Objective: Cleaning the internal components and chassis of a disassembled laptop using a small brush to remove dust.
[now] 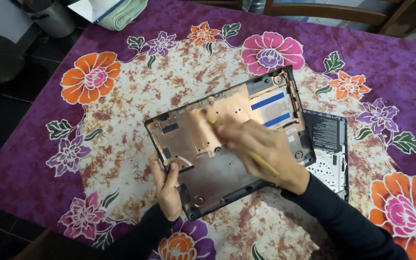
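A black laptop bottom cover [217,173] lies inside-up on the flowered tablecloth, with a copper-coloured lining and two blue strips [268,101]. My left hand [165,185] grips its near left edge, thumb on the inner face. My right hand [258,149] is over the middle of the cover, blurred, and holds a thin yellowish brush or stick [262,163] whose pale tip [212,120] touches the copper lining.
The rest of the laptop [331,154] lies partly under the cover on its right. A purple tablecloth [49,159] with orange and pink flowers covers the table. A folded greenish cloth [126,13] and a metal pot [49,17] are at the far left. A wooden chair [333,12] stands beyond.
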